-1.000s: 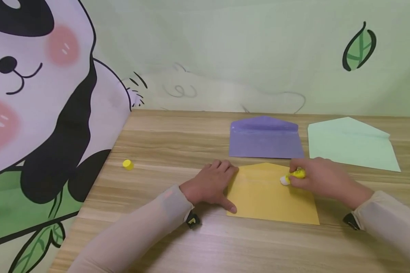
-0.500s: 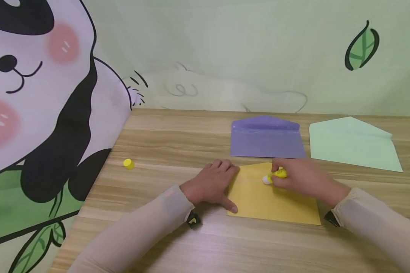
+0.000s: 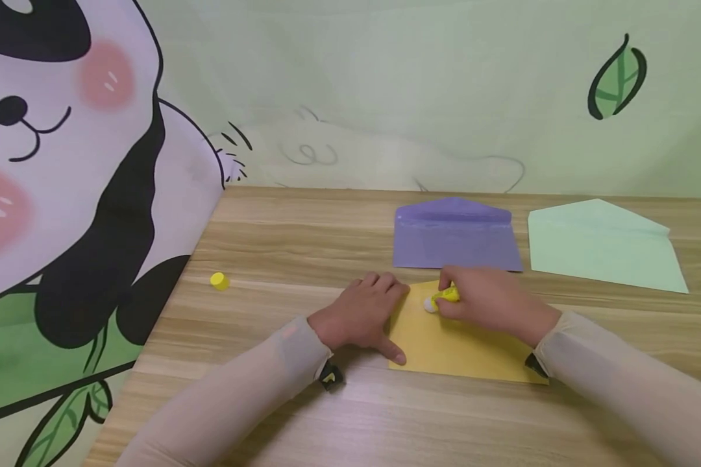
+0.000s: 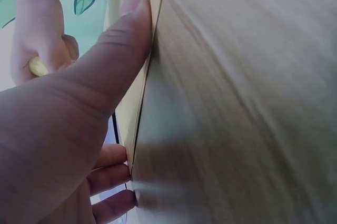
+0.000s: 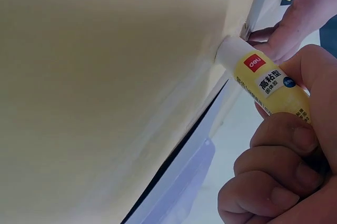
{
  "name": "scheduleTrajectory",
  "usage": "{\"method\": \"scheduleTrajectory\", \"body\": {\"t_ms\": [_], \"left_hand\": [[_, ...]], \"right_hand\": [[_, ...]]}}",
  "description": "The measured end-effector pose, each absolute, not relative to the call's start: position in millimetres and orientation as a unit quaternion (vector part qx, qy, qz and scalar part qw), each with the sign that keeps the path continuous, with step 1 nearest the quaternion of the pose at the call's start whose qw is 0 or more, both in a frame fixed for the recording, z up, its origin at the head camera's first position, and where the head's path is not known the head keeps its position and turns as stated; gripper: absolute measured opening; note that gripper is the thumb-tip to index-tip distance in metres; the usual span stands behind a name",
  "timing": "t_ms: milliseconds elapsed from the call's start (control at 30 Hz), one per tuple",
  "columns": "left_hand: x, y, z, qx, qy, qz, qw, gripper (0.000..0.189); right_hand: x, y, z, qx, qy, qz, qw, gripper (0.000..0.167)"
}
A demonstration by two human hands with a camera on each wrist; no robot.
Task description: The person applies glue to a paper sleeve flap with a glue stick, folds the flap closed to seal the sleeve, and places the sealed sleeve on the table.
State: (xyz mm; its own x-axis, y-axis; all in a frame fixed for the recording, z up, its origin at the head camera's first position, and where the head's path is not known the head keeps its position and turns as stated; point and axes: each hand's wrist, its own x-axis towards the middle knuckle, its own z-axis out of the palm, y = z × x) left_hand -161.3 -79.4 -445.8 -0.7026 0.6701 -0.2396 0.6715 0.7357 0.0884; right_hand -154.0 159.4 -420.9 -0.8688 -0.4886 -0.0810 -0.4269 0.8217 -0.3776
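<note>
A yellow envelope point(image 3: 461, 347) lies on the wooden table, its pointed flap edge toward the wall. My left hand point(image 3: 362, 314) rests on its left edge, thumb and fingers spread, as the left wrist view also shows. In my right hand point(image 3: 496, 301) I grip a yellow glue stick point(image 5: 268, 79), its white tip touching the envelope near the flap. A faint wet-looking streak shows along that line in the right wrist view. The glue stick's yellow cap point(image 3: 219, 281) stands apart at the table's left.
Behind the yellow envelope lies a purple envelope point(image 3: 455, 246). A mint green envelope point(image 3: 604, 250) lies at the back right. The wooden table point(image 3: 304, 233) meets a wall covering with a panda drawing point(image 3: 117, 214) at the left and back.
My right hand has slid the glue stick leftward along the upper part of the yellow envelope. The left hand has stayed in place on the left edge.
</note>
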Motion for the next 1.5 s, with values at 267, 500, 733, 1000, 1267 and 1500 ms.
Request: {"method": "scheduleTrajectory", "body": {"t_ms": [267, 500, 733, 1000, 1267, 1500], "left_hand": [[-161, -80, -445, 0.366, 0.923, 0.001, 0.122, 0.122], [-161, -81, -447, 0.369, 0.922, -0.004, 0.113, 0.119], [-162, -82, -450, 0.369, 0.923, 0.003, 0.110, 0.123], [-161, -80, -451, 0.371, 0.922, 0.009, 0.111, 0.121], [-161, -79, -448, 0.373, 0.921, -0.008, 0.111, 0.120], [-161, -80, -445, 0.366, 0.923, -0.008, 0.119, 0.119]], "right_hand": [[-161, 142, -425, -0.267, 0.946, -0.164, 0.081, 0.027], [-164, 128, -425, -0.277, 0.943, -0.163, 0.088, 0.026], [-166, 120, -428, -0.275, 0.943, -0.165, 0.092, 0.025], [-164, 124, -427, -0.265, 0.944, -0.170, 0.099, 0.022], [-163, 136, -427, -0.253, 0.948, -0.165, 0.098, 0.024], [-162, 150, -428, -0.251, 0.950, -0.163, 0.087, 0.022]]}}
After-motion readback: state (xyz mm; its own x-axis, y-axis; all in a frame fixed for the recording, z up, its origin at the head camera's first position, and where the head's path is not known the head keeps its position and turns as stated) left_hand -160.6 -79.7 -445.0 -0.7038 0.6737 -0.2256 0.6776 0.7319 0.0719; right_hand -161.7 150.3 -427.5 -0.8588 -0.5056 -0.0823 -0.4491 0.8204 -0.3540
